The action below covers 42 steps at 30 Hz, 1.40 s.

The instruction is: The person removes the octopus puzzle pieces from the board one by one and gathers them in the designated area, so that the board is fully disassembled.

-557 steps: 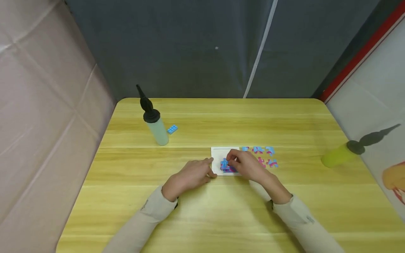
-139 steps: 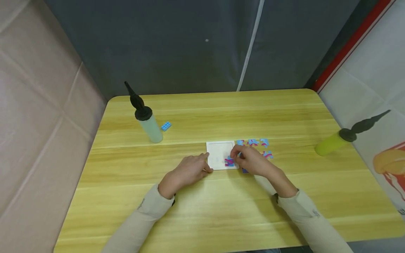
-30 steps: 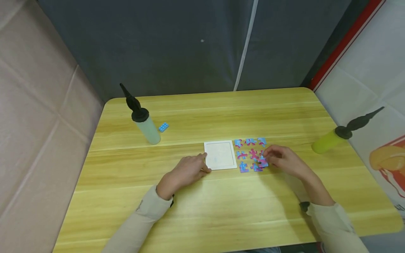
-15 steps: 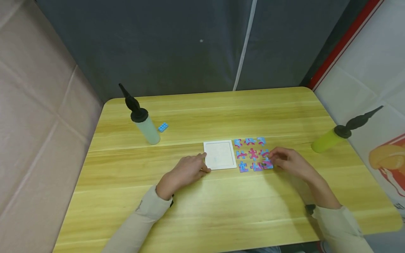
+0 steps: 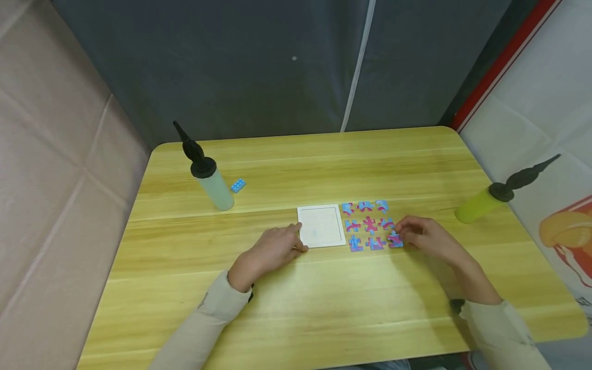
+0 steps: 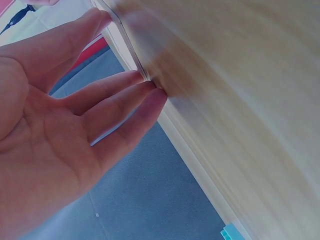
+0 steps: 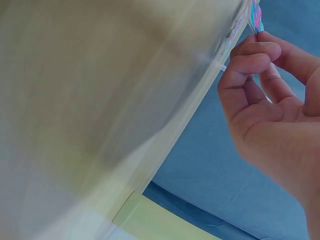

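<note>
A white square puzzle tray (image 5: pixel 321 226) lies flat on the table, with nothing on it. My left hand (image 5: pixel 277 247) rests at its left edge; in the left wrist view the fingers (image 6: pixel 132 112) are extended, touching the edge. Beside the tray, on the right, pink and blue jigsaw pieces (image 5: pixel 370 224) lie apart in rows. At the near right corner of these rows, my right hand (image 5: pixel 427 237) pinches one jigsaw piece (image 5: pixel 395 240) between thumb and fingers. The right wrist view shows that piece tilted up at the fingertips.
A pale green bottle (image 5: pixel 217 190) with a black nozzle top stands at the back left, a small blue toy brick (image 5: pixel 238 185) beside it. Toward the right edge is a yellow-green bottle (image 5: pixel 478 205) with a similar top. The wooden table (image 5: pixel 296 313) meets a dark curtain (image 5: pixel 231 67) behind.
Earlier, stacked jigsaw pieces sat on the tray; now they lie in rows to its right. Over the last second my right hand moved slightly right with one piece. The left hand stayed.
</note>
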### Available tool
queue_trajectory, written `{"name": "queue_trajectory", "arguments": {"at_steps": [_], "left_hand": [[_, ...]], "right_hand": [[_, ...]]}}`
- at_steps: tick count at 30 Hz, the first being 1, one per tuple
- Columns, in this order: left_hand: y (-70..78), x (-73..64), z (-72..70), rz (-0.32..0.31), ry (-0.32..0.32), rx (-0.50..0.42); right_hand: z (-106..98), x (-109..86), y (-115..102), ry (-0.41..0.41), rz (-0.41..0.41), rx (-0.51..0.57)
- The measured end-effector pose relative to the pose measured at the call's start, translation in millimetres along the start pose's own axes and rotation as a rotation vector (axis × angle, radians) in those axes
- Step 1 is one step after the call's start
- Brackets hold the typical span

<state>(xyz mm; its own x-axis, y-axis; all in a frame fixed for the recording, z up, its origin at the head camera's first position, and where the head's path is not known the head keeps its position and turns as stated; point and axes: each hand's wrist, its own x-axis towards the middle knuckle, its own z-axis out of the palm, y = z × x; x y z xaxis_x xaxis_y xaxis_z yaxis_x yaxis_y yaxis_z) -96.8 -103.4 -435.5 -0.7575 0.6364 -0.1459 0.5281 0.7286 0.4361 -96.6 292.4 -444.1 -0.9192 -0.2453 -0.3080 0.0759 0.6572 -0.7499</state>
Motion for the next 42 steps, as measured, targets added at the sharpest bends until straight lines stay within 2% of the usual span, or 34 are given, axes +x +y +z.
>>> {"name": "queue_trajectory", "arguments": {"at_steps": [7,10,20,29,36,42], "left_hand": [[1.4,0.1,-0.5,-0.002,0.002,-0.013],[1.6,0.6,-0.1,-0.002,0.005,-0.007],[1.3,0.2,0.9,0.002,0.004,0.000],[1.7,-1.2,-0.3,-0.003,0.003,-0.005],[1.3,-1.8,1.0,-0.017,-0.001,-0.013],[-0.9,-0.9,0.8,-0.041,-0.024,-0.051]], "right_hand": [[-1.0,2.2,0.7,-0.028,-0.011,-0.001],[0.2,5.2,1.8,-0.031,-0.013,-0.033],[1.8,6.4,1.8,-0.039,0.010,-0.065],[6.6,6.2,0.2,-0.008,-0.052,-0.139],[7.2,6.7,-2.2,-0.009,-0.057,-0.145],[4.4,4.6,-4.8,0.047,-0.104,-0.194]]}}
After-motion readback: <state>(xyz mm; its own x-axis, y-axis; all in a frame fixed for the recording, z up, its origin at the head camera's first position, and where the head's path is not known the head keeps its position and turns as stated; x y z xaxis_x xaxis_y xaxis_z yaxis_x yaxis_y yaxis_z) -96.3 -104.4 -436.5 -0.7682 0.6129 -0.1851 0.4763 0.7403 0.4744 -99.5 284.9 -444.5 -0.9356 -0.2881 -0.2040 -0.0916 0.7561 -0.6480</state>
